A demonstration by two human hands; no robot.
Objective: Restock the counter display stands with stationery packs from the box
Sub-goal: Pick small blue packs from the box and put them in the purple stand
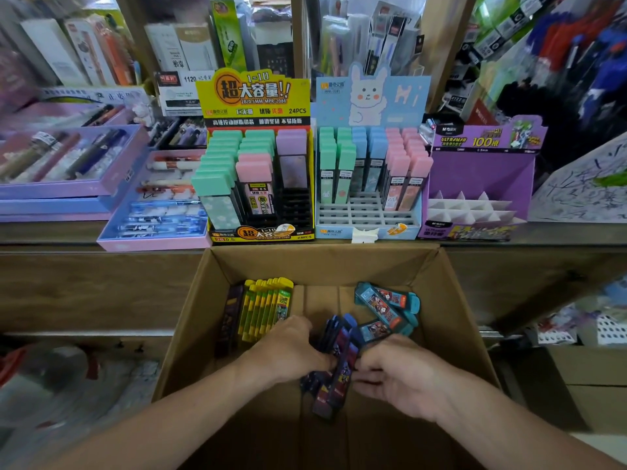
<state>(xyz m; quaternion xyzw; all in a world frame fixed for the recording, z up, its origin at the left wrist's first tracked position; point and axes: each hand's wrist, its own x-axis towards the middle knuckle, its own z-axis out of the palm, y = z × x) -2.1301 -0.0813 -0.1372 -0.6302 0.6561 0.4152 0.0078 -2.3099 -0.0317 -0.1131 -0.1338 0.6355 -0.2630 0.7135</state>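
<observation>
An open cardboard box [454, 300] stands below the counter. Inside lie yellow-green packs [264, 308] at the left, teal packs [386, 308] at the right and a bunch of dark blue packs [339, 354] in the middle. My left hand [291, 347] and my right hand [397, 371] both grip the dark blue bunch from either side. On the counter stand three displays: a yellow stand [258, 93] partly filled, a blue rabbit stand [366, 215] with bare front slots, and a purple stand [481, 174] whose white dividers hold nothing.
Purple and pink trays of pens [68, 195] lie on the counter at the left. Shelves behind the stands are packed with boxed goods. A scribbled paper sheet [583, 188] leans at the right. Wooden counter front flanks the box.
</observation>
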